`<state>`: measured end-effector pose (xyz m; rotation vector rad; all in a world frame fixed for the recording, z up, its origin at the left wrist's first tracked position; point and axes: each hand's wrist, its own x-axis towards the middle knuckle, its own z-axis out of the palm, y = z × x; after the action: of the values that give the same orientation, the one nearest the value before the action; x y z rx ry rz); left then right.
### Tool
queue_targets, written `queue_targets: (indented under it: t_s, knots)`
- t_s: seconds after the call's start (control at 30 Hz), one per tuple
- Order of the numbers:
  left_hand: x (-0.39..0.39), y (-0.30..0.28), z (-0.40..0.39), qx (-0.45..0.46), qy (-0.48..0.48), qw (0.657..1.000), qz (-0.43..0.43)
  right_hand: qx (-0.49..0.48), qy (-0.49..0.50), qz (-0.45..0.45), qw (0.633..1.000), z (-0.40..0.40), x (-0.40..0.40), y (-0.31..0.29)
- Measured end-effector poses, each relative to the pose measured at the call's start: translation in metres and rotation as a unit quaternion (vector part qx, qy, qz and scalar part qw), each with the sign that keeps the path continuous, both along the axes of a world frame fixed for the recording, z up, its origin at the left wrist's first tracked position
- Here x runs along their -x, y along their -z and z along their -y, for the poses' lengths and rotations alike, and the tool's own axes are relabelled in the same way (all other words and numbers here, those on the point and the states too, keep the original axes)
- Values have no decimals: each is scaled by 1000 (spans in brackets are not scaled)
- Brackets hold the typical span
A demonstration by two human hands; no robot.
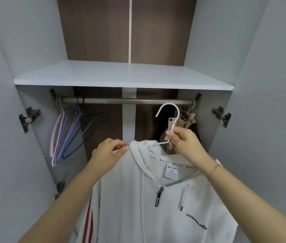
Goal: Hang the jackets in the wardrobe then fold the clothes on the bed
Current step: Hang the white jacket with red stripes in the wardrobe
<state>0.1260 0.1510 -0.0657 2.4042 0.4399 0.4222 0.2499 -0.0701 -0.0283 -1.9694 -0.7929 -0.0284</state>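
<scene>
We're facing the open wardrobe (254, 50), holding a white zip hoodie jacket (156, 199) up in front of us, just below the metal rail (128, 101). Our right hand (182, 142) has its grip curled round the neck of the white hanger (171, 118); the hook points up, just near of the rail and not yet over it. Our left hand (109, 153) pinches the jacket's left shoulder w/ thumb & fingers, next to a bit of red trim. Red stripes (89, 220) run down the left sleeve; the zip pull (159, 196) hangs at centre, the XL size label (172, 171) above it. On the rail's far left hang several empty wire hangers (68, 134), pink, purple, blue & black. At the rail's right end hangs a tan garment (187, 120) w/ a card tag. A white shelf (121, 74) sits above the rail.
</scene>
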Motion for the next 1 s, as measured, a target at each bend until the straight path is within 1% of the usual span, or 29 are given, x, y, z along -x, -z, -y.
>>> queue_targets:
  t_s: [0.1,0.17,0.3,0.37,0.43,0.57,0.7,0.83,1.0]
  knots:
    - [-16,10,13,67,-3,996,51,-70,58,-108,990,0,-22,16]
    - [-27,17,21,140,-7,988,71,-88,79,-161,980,-6,-39,23]
    - [-55,34,33,288,-59,945,144,-123,84,-227,962,-37,-79,35]
    - [-74,39,38,331,-58,931,140,-137,89,-233,959,-50,-104,40]
    - [-96,42,39,346,-55,928,126,-146,94,-230,957,-57,-131,45]
    - [-139,44,34,361,-65,921,131,-186,118,-240,946,-57,-196,52]
    - [-173,45,32,361,-54,925,100,-221,149,-246,932,-57,-264,51]
    - [-201,45,29,360,-56,927,88,-173,188,-217,942,-57,-321,68]
    - [-227,47,33,352,-50,932,74,-136,201,-238,940,-57,-346,98]
